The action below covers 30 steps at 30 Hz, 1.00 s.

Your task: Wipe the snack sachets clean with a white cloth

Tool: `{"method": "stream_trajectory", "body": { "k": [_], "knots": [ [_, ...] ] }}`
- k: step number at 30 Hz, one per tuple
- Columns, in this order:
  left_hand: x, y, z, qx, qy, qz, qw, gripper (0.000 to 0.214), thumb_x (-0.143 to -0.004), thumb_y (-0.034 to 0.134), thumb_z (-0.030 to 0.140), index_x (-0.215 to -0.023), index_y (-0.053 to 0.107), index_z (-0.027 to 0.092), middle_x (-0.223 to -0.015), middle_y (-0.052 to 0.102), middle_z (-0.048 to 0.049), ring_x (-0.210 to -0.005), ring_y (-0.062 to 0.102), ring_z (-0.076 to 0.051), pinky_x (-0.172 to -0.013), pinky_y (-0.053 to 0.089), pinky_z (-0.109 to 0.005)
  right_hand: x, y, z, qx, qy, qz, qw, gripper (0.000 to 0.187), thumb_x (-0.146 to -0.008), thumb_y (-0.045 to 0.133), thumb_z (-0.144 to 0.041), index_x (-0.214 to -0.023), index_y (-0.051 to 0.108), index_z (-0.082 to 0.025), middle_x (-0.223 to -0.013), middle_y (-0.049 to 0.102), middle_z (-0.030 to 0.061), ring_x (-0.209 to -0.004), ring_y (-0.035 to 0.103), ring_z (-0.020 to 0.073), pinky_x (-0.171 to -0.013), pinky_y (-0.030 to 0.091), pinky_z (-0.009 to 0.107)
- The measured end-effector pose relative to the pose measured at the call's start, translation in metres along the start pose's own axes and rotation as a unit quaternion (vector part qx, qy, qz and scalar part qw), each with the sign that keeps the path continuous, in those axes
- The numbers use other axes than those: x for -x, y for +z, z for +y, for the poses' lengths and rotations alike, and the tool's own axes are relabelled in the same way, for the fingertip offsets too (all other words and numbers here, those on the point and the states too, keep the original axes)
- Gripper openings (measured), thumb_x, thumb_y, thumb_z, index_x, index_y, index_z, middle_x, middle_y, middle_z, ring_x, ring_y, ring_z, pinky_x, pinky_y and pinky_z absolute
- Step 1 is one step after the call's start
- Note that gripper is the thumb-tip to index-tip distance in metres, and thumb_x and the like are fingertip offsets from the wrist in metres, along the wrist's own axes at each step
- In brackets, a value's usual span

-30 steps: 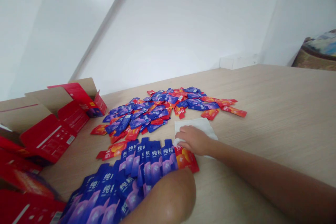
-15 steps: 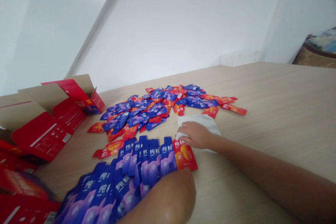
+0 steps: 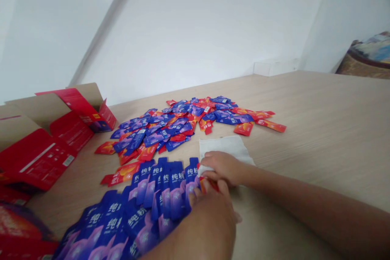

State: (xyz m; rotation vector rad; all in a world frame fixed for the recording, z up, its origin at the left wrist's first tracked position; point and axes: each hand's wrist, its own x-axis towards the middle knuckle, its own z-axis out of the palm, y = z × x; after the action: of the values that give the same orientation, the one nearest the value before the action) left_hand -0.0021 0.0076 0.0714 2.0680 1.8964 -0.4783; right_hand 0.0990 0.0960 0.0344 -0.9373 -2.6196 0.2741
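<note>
My left hand (image 3: pixel 213 207) lies over a red sachet (image 3: pixel 210 182) with orange fruit on it, fingers bent round its top; most of the sachet is hidden. Just beyond it, my right hand (image 3: pixel 222 166) has its fingers curled on a white cloth (image 3: pixel 227 146), pressed near the top of the red sachet. The cloth lies partly flat on the table. Left of my hands, purple-blue sachets (image 3: pixel 176 189) with light fruit prints overlap in a row, running toward the bottom left under my left forearm.
A loose heap of red and blue sachets (image 3: pixel 161 136) lies farther back on the wooden table (image 3: pixel 310 130). Open red cartons (image 3: pixel 45 154) with raised brown flaps line the left side. Behind stand a white wall (image 3: pixel 198 28) and a low white box (image 3: pixel 276 67).
My left hand has moved forward, up over the red sachet, and now covers most of it. My right hand and the cloth have shifted slightly toward me and left.
</note>
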Motion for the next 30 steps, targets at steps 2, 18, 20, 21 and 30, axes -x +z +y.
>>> {"method": "stream_trajectory", "body": {
  "k": [2, 18, 20, 21, 30],
  "knots": [
    [-0.005, 0.015, 0.004, 0.001, -0.006, -0.041, 0.999, 0.094, -0.054, 0.077, 0.045, -0.137, 0.036, 0.027, -0.146, 0.027, -0.0161, -0.126, 0.025, -0.048, -0.098, 0.025, -0.062, -0.003, -0.001, 0.002, -0.031, 0.022, 0.02, 0.999, 0.023, -0.085, 0.051, -0.036, -0.08, 0.058, -0.015, -0.08, 0.06, 0.0057, -0.072, 0.052, 0.0163, -0.062, 0.034, 0.025],
    [0.005, 0.038, 0.011, -0.056, -0.023, -0.006, 0.998, 0.062, -0.07, 0.065, 0.02, -0.128, 0.048, 0.031, -0.146, 0.023, -0.0104, -0.122, 0.031, -0.048, -0.089, 0.038, -0.06, 0.002, -0.01, 0.004, 0.099, 0.014, 0.012, 0.995, 0.018, -0.084, 0.047, -0.027, -0.087, 0.06, -0.015, -0.087, 0.057, 0.0081, -0.08, 0.05, 0.0203, -0.072, 0.035, 0.032],
    [0.003, 0.043, 0.011, -0.061, -0.039, 0.022, 0.997, 0.052, -0.075, 0.058, 0.016, -0.125, 0.052, 0.032, -0.145, 0.027, -0.0094, -0.121, 0.033, -0.046, -0.089, 0.039, -0.058, 0.003, -0.011, 0.003, 0.091, 0.012, 0.025, 0.995, 0.018, -0.084, 0.046, -0.027, -0.088, 0.06, -0.015, -0.086, 0.057, 0.0076, -0.08, 0.049, 0.0198, -0.071, 0.035, 0.031],
    [0.001, 0.047, 0.011, -0.061, -0.041, 0.037, 0.997, 0.048, -0.079, 0.053, 0.014, -0.123, 0.054, 0.032, -0.144, 0.03, -0.0094, -0.121, 0.034, -0.045, -0.089, 0.04, -0.057, 0.004, -0.011, 0.002, 0.083, 0.002, 0.025, 0.996, 0.017, -0.084, 0.047, -0.027, -0.087, 0.059, -0.015, -0.085, 0.056, 0.0072, -0.08, 0.049, 0.0195, -0.071, 0.035, 0.031],
    [0.008, 0.032, 0.016, -0.077, -0.032, 0.023, 0.996, 0.045, -0.086, 0.039, 0.009, -0.123, 0.054, 0.028, -0.139, 0.036, -0.0128, -0.119, 0.038, -0.039, -0.092, 0.041, -0.053, 0.003, -0.002, 0.01, 0.085, 0.02, 0.014, 0.996, 0.021, -0.087, 0.046, -0.031, -0.09, 0.059, -0.015, -0.087, 0.056, 0.008, -0.081, 0.049, 0.0197, -0.071, 0.034, 0.031]
  ]
}}
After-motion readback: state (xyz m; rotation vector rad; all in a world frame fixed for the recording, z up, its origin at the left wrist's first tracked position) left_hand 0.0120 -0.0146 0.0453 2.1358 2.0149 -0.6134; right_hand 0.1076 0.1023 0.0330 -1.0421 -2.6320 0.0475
